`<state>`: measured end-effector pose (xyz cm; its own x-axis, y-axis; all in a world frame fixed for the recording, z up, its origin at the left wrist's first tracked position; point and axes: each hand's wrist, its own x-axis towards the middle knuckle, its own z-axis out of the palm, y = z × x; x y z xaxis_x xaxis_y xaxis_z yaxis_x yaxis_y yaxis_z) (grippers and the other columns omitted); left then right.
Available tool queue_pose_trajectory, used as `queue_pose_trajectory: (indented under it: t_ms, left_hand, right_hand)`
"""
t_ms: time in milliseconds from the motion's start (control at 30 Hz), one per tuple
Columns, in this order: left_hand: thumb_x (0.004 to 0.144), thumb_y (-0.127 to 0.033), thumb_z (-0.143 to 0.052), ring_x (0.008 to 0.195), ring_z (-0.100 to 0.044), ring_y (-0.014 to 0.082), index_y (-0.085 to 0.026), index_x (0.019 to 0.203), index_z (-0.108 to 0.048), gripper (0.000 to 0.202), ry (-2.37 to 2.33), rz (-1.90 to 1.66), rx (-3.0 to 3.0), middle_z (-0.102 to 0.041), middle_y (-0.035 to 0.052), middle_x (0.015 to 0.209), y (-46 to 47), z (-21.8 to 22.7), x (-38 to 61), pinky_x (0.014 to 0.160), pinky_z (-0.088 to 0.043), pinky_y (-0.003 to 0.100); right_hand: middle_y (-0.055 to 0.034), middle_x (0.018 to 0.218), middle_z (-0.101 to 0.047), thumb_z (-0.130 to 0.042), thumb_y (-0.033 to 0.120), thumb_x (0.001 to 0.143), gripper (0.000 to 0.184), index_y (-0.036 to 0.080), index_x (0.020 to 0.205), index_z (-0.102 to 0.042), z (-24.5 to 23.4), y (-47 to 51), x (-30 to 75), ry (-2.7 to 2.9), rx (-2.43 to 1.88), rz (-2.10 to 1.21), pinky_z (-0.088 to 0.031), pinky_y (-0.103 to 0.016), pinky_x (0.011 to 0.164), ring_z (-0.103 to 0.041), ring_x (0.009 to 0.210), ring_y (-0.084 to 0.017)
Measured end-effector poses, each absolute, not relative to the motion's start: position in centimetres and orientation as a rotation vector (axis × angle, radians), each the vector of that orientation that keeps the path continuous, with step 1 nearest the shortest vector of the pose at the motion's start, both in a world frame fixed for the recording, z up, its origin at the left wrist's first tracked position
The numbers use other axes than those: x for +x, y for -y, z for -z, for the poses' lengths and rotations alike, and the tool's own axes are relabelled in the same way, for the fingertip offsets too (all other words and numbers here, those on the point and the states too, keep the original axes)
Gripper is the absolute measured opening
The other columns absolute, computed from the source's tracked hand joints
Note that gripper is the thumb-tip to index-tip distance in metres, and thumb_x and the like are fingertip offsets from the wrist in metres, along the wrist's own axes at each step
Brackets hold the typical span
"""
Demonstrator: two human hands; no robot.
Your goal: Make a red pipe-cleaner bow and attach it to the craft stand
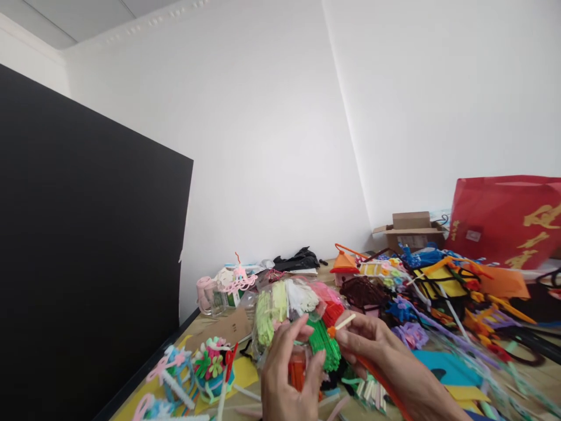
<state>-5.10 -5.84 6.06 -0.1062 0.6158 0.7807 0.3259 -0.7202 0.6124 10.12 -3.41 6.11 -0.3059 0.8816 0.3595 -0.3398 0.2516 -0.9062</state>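
Observation:
My right hand pinches an orange pipe cleaner between thumb and fingers. A small orange curl and a short cream stick stick out at its fingertips; how they are joined I cannot tell. The rest of the orange strand runs down past the wrist. To the left, my left hand is raised with thumb and fingers apart, holding nothing. Behind both hands lie bundles of pipe cleaners: green, red, white and pale yellow-green, partly in clear plastic. An orange bundle shows between the left fingers.
Pipe-cleaner flowers in a blue pot stand at left, near a black panel. Finished craft pieces pile up at right. A cardboard box and a red bag stand by the wall. Short pale sticks lie in front.

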Motion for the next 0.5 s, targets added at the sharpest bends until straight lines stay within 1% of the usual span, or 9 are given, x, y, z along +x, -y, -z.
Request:
queue_pose_trajectory:
  t_ms: [67,100,200,300,433,500]
  left_hand:
    - [0.083,-0.02,-0.056,0.086,-0.063,0.0195,-0.024,0.097,-0.068,0.019,-1.027,-2.102,2.3,-0.069,0.0065,0.092,5.78,-6.02,-5.19,0.079,-0.05,0.031]
    - [0.084,-0.018,-0.053,0.088,-0.062,0.0197,-0.024,0.094,-0.069,0.02,-1.005,-2.158,2.447,-0.069,0.0064,0.089,5.67,-5.94,-5.19,0.081,-0.049,0.032]
    - [0.085,-0.014,-0.05,0.08,-0.064,0.0192,-0.022,0.09,-0.068,0.02,-1.008,-2.227,2.686,-0.07,0.0061,0.08,5.18,-5.54,-5.09,0.076,-0.051,0.031]
    - [0.085,-0.012,-0.05,0.076,-0.064,0.0197,-0.02,0.089,-0.067,0.019,-1.043,-2.247,2.758,-0.07,0.0062,0.076,4.89,-5.18,-5.03,0.071,-0.051,0.03]
    - [0.085,-0.011,-0.048,0.073,-0.065,0.0188,-0.02,0.087,-0.066,0.019,-1.09,-2.259,2.81,-0.069,0.0057,0.072,5.04,-5.16,-5.07,0.068,-0.051,0.028]
    - [0.085,-0.011,-0.047,0.073,-0.064,0.0186,-0.02,0.087,-0.065,0.02,-1.094,-2.215,2.841,-0.069,0.0058,0.072,5.19,-5.26,-5.09,0.069,-0.05,0.028]
  right_hand:
    - [0.005,0.051,-0.049,-0.07,0.042,0.072,0.03,0.015,0.065,-0.06,-5.91,3.42,9.91,1.322,-0.532,-1.434,-0.027,-0.02,0.043,-0.037,0.043,-0.006]
    - [0.0045,0.051,-0.05,-0.07,0.04,0.072,0.029,0.015,0.062,-0.059,-5.85,3.53,9.79,1.31,-0.516,-1.455,-0.028,-0.02,0.044,-0.039,0.044,-0.007]
    - [0.0036,0.051,-0.052,-0.071,0.038,0.071,0.029,0.015,0.059,-0.059,-5.74,3.8,9.41,1.288,-0.485,-1.473,-0.03,-0.02,0.046,-0.042,0.045,-0.007]
    - [0.0039,0.046,-0.051,-0.073,0.041,0.068,0.033,0.014,0.056,-0.058,-5.5,3.56,9.23,1.307,-0.436,-1.517,-0.029,-0.021,0.045,-0.039,0.042,-0.007]
    - [0.0033,0.045,-0.051,-0.073,0.04,0.067,0.033,0.014,0.054,-0.058,-5.26,3.07,9.46,1.378,-0.486,-1.47,-0.03,-0.021,0.046,-0.038,0.042,-0.007]
    - [0.0037,0.045,-0.05,-0.073,0.041,0.067,0.032,0.014,0.056,-0.06,-5.43,3.15,9.61,1.405,-0.509,-1.456,-0.029,-0.021,0.045,-0.038,0.041,-0.007]
